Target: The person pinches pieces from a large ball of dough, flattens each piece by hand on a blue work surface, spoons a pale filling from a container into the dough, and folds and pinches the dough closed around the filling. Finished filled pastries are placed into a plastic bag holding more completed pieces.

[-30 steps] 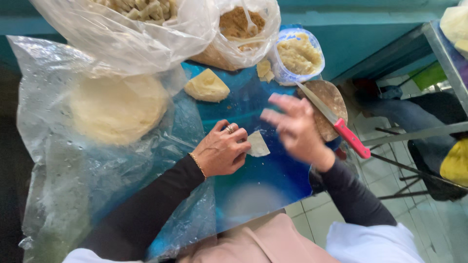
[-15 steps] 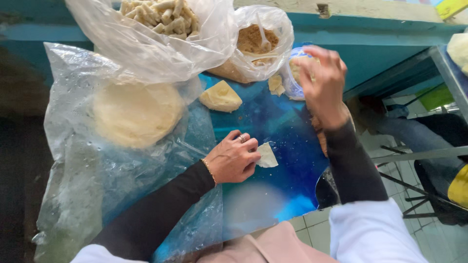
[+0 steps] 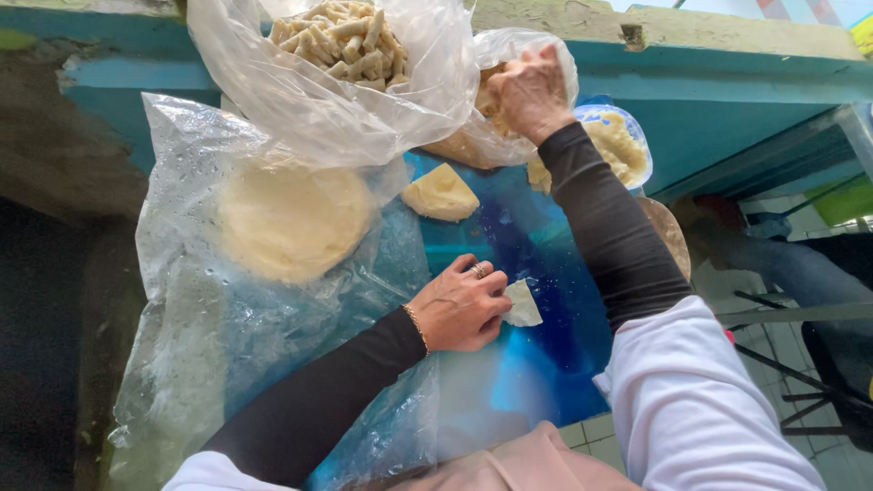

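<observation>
Left hand: left hand (image 3: pixel 459 309) lay on the blue table (image 3: pixel 555 364), fingers curled narrow, their tips pressing a small folded piece of dough wrapper (image 3: pixel 523 305). A ring sat on one finger and a thin bracelet on the wrist.
Right hand: my right hand (image 3: pixel 529 89) was stretched far forward, at the mouth of a clear plastic bag of brownish filling (image 3: pixel 473 136). The fingers were bent and close together; I could not tell if they held anything, because the back of the hand hid them.
Wrapper piece: pale, about triangular, flat on the table just beside my left fingertips and touching them, well apart from the right hand.
Dough stack: a round stack of pale wrappers (image 3: pixel 291 223) lay inside a large wet plastic sheet (image 3: pixel 209 345), to the left of my left hand.
Big bag: a clear bag of finished small rolls (image 3: pixel 341 41) stood at the far edge, partly over the round stack.
Loose wedge: a yellowish dough wedge (image 3: pixel 441 193) lay on the table between the two hands.
Small container: a round container with pale filling (image 3: pixel 623 145) stood just right of my right forearm.
</observation>
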`<action>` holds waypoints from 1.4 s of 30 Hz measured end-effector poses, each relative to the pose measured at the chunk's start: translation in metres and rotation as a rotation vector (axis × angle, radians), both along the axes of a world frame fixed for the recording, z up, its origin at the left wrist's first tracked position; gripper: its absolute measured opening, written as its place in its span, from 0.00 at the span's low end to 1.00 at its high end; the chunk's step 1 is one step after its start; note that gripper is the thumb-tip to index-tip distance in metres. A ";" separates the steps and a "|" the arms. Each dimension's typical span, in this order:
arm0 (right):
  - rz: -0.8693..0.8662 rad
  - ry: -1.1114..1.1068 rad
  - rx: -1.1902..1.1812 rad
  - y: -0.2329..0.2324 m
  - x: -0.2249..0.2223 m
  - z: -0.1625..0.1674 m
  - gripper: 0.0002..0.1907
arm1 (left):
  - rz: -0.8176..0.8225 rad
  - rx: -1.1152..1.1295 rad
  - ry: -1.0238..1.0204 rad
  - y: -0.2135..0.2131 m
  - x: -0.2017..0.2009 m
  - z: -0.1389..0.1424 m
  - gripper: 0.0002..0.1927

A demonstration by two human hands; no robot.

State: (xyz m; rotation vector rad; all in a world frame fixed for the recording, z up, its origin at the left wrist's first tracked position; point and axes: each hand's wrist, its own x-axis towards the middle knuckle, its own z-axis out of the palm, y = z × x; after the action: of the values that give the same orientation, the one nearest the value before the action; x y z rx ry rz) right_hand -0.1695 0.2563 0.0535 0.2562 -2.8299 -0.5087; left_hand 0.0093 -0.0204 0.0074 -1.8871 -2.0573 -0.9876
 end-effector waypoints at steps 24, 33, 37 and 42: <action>-0.043 -0.062 -0.908 -0.012 0.294 0.022 0.06 | -0.017 0.010 0.033 -0.001 0.010 0.017 0.06; -0.036 0.117 -0.623 -0.054 0.338 0.010 0.03 | 0.200 -0.063 -0.098 0.000 -0.006 0.004 0.05; -0.022 0.147 -0.568 -0.069 0.338 0.008 0.02 | 0.263 -0.187 -0.168 0.000 -0.003 -0.002 0.05; -0.028 0.196 -0.512 -0.075 0.339 0.006 0.02 | 0.197 -0.100 -0.087 -0.002 0.001 0.006 0.06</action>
State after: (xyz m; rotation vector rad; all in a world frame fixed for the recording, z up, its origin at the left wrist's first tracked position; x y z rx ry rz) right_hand 0.1695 0.1810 0.0599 0.0606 -2.6573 0.1846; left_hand 0.0105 -0.0219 0.0130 -1.6712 -2.3297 -0.9513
